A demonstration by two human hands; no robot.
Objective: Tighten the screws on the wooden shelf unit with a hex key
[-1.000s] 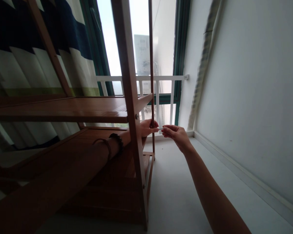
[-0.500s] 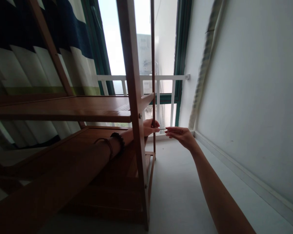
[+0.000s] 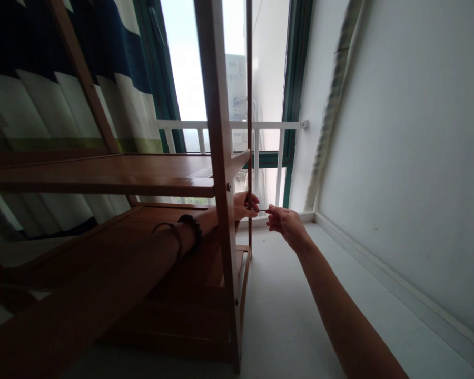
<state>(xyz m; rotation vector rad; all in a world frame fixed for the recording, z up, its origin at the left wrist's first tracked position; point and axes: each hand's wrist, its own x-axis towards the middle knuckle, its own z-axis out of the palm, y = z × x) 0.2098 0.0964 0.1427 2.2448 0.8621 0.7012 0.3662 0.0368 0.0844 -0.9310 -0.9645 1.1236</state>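
Note:
A brown wooden shelf rack stands in front of me. My left hand reaches through between two of its shelves and closes round the far upright post, its fingertips showing on the outer side. Outside the rack, my right hand pinches a thin dark rod that looks like a hex key. The rod lies roughly level, its other end at the post beside my left fingertips. Whether its tip sits in a bolt is too small to tell. A bolt head shows on the near post.
A white wall rises on the right, with a skirting board along the pale floor. Behind the rack are a white railing, a green-framed window and a striped curtain at left.
My right hand has turned at the wrist and its forearm has swung slightly left, still pinching the rod. My left hand stays at the post. The view has shifted a little.

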